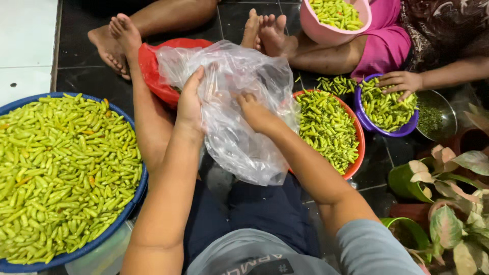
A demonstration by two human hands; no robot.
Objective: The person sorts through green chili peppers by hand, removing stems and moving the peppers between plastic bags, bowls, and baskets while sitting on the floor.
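I sit on a dark tiled floor with a clear plastic bag [239,137] held up in front of me. My left hand [191,102] grips the bag's left edge, fingers closed over the plastic. My right hand [253,111] holds the bag near its middle, partly wrapped in the film. A red bag [153,69] lies under and behind the clear one. A large blue basin [122,219] heaped with green chillies is at my left. An orange bowl [359,147] of green chillies is just right of the bag.
Another person sits across from me, a hand [401,81] resting in a purple bowl [367,119] of chillies, a pink bowl [318,28] of chillies on the lap. A metal bowl [443,102] holds stems. Potted plants [448,203] stand at right. Bare feet [114,40] lie ahead.
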